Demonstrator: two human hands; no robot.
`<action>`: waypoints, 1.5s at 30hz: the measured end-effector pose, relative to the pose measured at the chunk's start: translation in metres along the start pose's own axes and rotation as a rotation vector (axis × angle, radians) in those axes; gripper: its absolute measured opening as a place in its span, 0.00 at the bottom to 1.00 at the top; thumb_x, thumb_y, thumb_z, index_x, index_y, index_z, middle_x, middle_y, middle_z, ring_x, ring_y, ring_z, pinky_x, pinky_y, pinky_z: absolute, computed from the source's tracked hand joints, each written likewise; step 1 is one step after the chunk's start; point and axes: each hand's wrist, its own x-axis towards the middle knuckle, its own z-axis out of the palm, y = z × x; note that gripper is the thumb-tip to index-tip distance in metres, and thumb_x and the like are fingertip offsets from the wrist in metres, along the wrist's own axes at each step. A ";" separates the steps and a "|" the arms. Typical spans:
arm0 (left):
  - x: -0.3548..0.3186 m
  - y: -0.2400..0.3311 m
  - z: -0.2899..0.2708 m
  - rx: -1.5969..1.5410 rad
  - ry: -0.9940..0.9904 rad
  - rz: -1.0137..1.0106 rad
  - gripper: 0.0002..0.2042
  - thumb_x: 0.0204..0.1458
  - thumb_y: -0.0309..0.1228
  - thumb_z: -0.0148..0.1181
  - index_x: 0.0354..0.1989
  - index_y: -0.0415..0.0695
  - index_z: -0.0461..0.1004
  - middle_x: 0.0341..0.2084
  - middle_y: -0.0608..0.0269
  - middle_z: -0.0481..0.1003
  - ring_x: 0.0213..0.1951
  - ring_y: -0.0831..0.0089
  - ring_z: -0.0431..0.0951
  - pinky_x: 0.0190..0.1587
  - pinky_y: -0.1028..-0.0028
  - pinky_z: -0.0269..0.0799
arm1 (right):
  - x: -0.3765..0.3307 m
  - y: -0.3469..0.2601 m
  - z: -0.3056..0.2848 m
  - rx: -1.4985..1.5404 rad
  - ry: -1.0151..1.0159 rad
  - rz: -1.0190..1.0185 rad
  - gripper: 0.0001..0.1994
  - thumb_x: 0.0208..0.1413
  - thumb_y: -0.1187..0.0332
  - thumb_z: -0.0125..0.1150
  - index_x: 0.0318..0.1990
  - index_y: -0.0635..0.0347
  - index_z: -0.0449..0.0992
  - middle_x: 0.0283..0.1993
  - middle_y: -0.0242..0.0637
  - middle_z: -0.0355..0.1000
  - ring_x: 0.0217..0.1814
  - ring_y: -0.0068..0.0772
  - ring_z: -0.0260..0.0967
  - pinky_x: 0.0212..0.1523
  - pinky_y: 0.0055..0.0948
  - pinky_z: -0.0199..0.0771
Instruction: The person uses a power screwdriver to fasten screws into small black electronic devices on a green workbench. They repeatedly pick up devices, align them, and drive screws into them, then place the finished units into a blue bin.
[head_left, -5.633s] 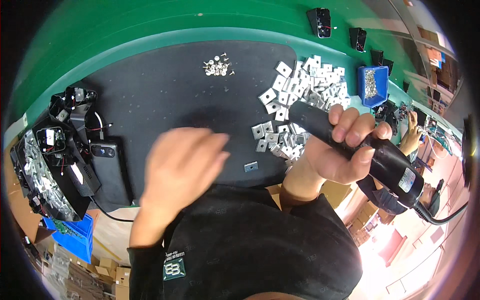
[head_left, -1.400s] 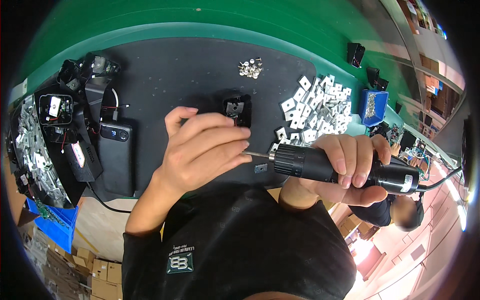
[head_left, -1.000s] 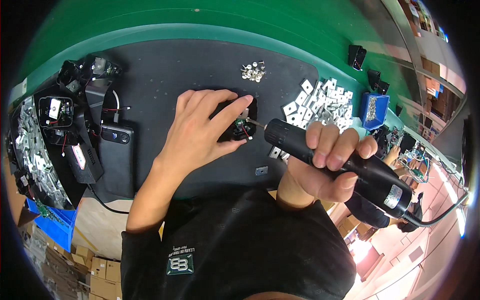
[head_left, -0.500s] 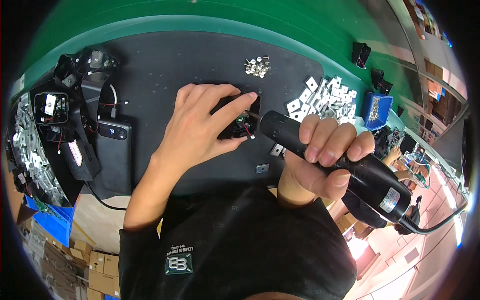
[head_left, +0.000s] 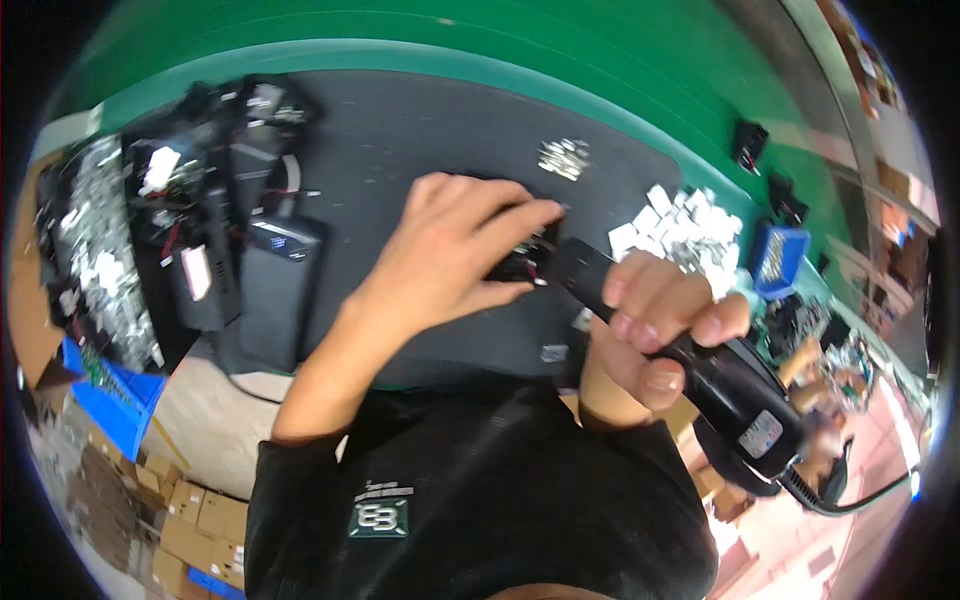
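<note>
Gripping small black part [head_left: 520, 262] on dark mat [head_left: 400, 140], left hand [head_left: 450, 255]; right hand [head_left: 655, 325] clenched round black screwdriver [head_left: 720, 385], tip touching part.

An assembly workshop: green bench [head_left: 640, 70] with dark mat [head_left: 420, 130]; heaped metal brackets [head_left: 680, 230]; stacked cardboard boxes [head_left: 190, 520].

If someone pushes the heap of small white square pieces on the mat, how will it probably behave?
The heap of white square pieces lies loose, so it would probably scatter rather than move as one. The pieces look flat, so they should slide on the dark mat, not roll.
</note>
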 end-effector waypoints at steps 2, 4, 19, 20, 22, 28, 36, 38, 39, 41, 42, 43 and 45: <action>0.001 0.001 -0.001 -0.007 -0.004 0.004 0.34 0.29 0.37 0.71 0.52 0.51 0.71 0.44 0.66 0.70 0.45 0.66 0.69 0.49 0.64 0.58 | -0.002 0.002 0.000 0.005 0.060 -0.053 0.21 0.49 0.61 0.65 0.45 0.51 0.60 0.26 0.27 0.65 0.24 0.22 0.62 0.31 0.28 0.63; 0.001 0.001 0.001 -0.007 0.002 0.005 0.34 0.29 0.37 0.72 0.53 0.51 0.70 0.44 0.65 0.70 0.45 0.66 0.69 0.49 0.64 0.58 | -0.004 0.001 -0.002 0.015 0.109 -0.083 0.22 0.48 0.60 0.66 0.45 0.51 0.60 0.25 0.27 0.65 0.23 0.22 0.61 0.30 0.26 0.62; -0.049 0.018 -0.144 0.541 0.510 -0.330 0.34 0.31 0.30 0.69 0.53 0.40 0.67 0.47 0.54 0.71 0.48 0.60 0.71 0.51 0.66 0.65 | -0.015 -0.018 -0.024 0.140 0.267 -0.103 0.23 0.48 0.60 0.66 0.46 0.54 0.61 0.23 0.28 0.61 0.21 0.21 0.58 0.29 0.24 0.58; -0.063 0.014 -0.162 0.640 0.605 -0.385 0.33 0.32 0.29 0.69 0.53 0.39 0.67 0.47 0.53 0.71 0.47 0.61 0.72 0.51 0.67 0.66 | -0.015 -0.017 -0.022 0.144 0.268 -0.080 0.23 0.48 0.60 0.66 0.46 0.55 0.61 0.24 0.28 0.61 0.21 0.21 0.58 0.28 0.24 0.58; -0.088 0.008 -0.191 0.829 0.732 -0.508 0.31 0.35 0.29 0.68 0.53 0.38 0.67 0.46 0.51 0.72 0.45 0.62 0.73 0.50 0.69 0.67 | -0.015 -0.015 -0.023 0.161 0.240 -0.057 0.23 0.48 0.59 0.65 0.46 0.55 0.60 0.25 0.29 0.61 0.22 0.21 0.58 0.29 0.25 0.59; -0.132 -0.035 -0.269 0.837 0.895 -0.795 0.29 0.41 0.38 0.69 0.52 0.38 0.68 0.39 0.50 0.76 0.41 0.62 0.77 0.46 0.70 0.69 | -0.017 -0.012 -0.024 0.195 0.210 -0.013 0.20 0.49 0.63 0.64 0.44 0.56 0.61 0.26 0.30 0.61 0.25 0.21 0.57 0.30 0.24 0.54; -0.149 -0.101 -0.330 0.886 0.937 -0.812 0.32 0.44 0.50 0.65 0.52 0.39 0.69 0.42 0.49 0.76 0.47 0.58 0.76 0.50 0.67 0.68 | -0.016 -0.012 -0.019 0.092 0.269 -0.013 0.22 0.47 0.59 0.66 0.43 0.54 0.59 0.23 0.29 0.62 0.20 0.24 0.61 0.29 0.27 0.64; -0.158 -0.112 -0.346 1.003 0.750 -0.916 0.33 0.44 0.53 0.63 0.52 0.39 0.69 0.45 0.49 0.75 0.49 0.56 0.74 0.52 0.66 0.67 | -0.014 -0.012 -0.017 0.101 0.259 -0.003 0.22 0.47 0.59 0.66 0.43 0.54 0.59 0.23 0.29 0.63 0.21 0.24 0.62 0.29 0.27 0.64; -0.162 -0.117 -0.354 1.065 0.653 -0.971 0.33 0.45 0.54 0.62 0.52 0.39 0.69 0.46 0.48 0.75 0.50 0.56 0.74 0.53 0.65 0.66 | -0.015 -0.013 -0.019 0.103 0.267 -0.001 0.22 0.47 0.59 0.66 0.43 0.54 0.60 0.23 0.29 0.63 0.21 0.24 0.61 0.29 0.27 0.64; -0.162 -0.117 -0.352 1.121 0.709 -0.917 0.31 0.48 0.54 0.58 0.51 0.39 0.71 0.48 0.46 0.73 0.53 0.55 0.71 0.54 0.63 0.64 | -0.016 -0.013 -0.020 0.103 0.286 0.000 0.22 0.47 0.59 0.66 0.43 0.54 0.60 0.23 0.29 0.63 0.21 0.24 0.61 0.29 0.27 0.63; -0.166 -0.112 -0.351 1.122 0.748 -0.862 0.30 0.48 0.52 0.58 0.50 0.39 0.71 0.48 0.46 0.72 0.53 0.55 0.71 0.54 0.63 0.64 | -0.016 -0.012 -0.021 0.114 0.263 -0.007 0.22 0.48 0.60 0.65 0.44 0.55 0.60 0.24 0.30 0.62 0.22 0.23 0.60 0.29 0.26 0.61; -0.164 -0.109 -0.346 1.112 0.783 -0.802 0.28 0.49 0.51 0.58 0.49 0.38 0.71 0.48 0.46 0.72 0.53 0.55 0.70 0.54 0.63 0.64 | -0.015 -0.013 -0.022 0.114 0.242 -0.016 0.22 0.48 0.61 0.65 0.44 0.56 0.60 0.24 0.30 0.61 0.23 0.23 0.59 0.29 0.26 0.58; -0.173 -0.089 -0.333 1.051 0.762 -0.742 0.23 0.50 0.44 0.60 0.48 0.38 0.72 0.44 0.47 0.74 0.49 0.57 0.73 0.50 0.65 0.67 | -0.015 -0.013 -0.024 0.128 0.234 -0.028 0.21 0.48 0.62 0.64 0.45 0.57 0.60 0.25 0.30 0.60 0.24 0.22 0.58 0.30 0.25 0.56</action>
